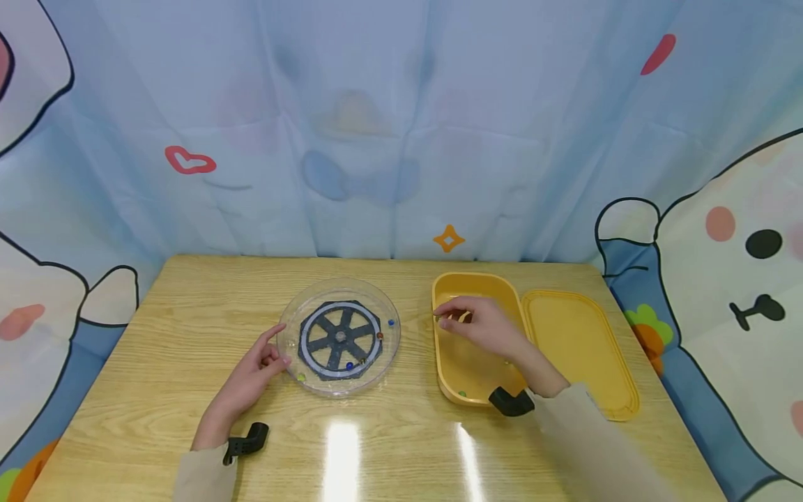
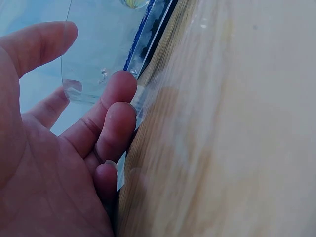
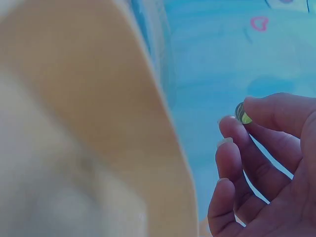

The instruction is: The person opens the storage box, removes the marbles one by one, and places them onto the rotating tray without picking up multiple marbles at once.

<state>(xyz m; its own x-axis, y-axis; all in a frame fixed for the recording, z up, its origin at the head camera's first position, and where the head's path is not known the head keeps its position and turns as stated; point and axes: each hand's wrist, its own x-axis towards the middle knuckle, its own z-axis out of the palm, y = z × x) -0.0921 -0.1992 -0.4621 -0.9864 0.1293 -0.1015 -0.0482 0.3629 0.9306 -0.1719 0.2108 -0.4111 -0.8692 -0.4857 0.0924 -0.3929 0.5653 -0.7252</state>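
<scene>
My left hand (image 1: 251, 380) holds the near-left edge of a clear round dish (image 1: 339, 284), its thumb and fingers at the rim. In the left wrist view the clear wall (image 2: 94, 49) passes between them. A dark spoked wheel pattern (image 1: 341, 336) shows in the dish's middle. Several marbles lie in the dish, including a blue marble (image 1: 349, 365), a reddish marble (image 1: 380, 336) and a yellow-green marble (image 1: 302, 377). Over the left side of a yellow bin (image 1: 473, 380), my right hand (image 1: 483, 324) pinches a yellow-green swirled marble (image 3: 243, 113) between thumb and fingertip.
A green marble (image 1: 462, 394) lies near the bin's front wall. Right of the bin is a flat yellow lid (image 1: 580, 348). Both lie on a wooden table (image 1: 188, 328), with a printed blue curtain (image 1: 376, 223) along its back edge.
</scene>
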